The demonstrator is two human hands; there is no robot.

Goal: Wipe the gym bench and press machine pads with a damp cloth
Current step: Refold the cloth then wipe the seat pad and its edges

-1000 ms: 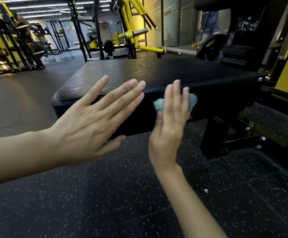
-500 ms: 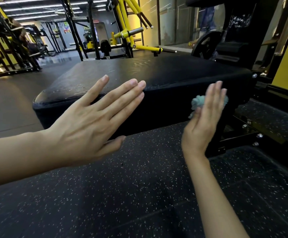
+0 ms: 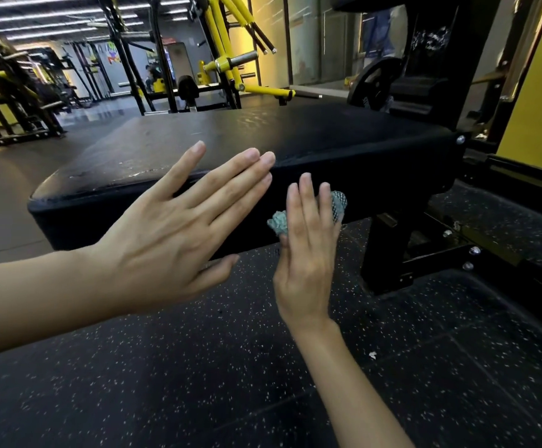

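— Starting at the bottom of the frame, above the speckled black rubber floor (image 3: pixel 198 383): what is the right hand (image 3: pixel 308 260) doing?

— It is flat, fingers straight and close together, gripping nothing. It presses a crumpled teal-and-white cloth (image 3: pixel 340 203) against the upright front face of the wide black padded bench cushion (image 3: pixel 311 134), just right of centre frame.

— So where does the cloth sit under it?

— Between the fingers and the vinyl. Bunches poke out left of the fingers and past their tips at upper right. A flat press likely spreads the damp cloth for a sideways stroke.

— And the left hand (image 3: pixel 172 234)?

— Spread wide with nothing in it, left of centre, fingertips near the cushion's top edge. Whether it touches, I cannot tell; my guess is it steadies the body or the cushion.

— Behind that?

— The cushion's top shows scuffs and streaks. A black steel post (image 3: pixel 382 253) carries it at right. Farther off stand a black weight plate (image 3: pixel 376 82), upper right, and a yellow tubular press machine (image 3: pixel 227 37), top centre, whose pads look untouched.
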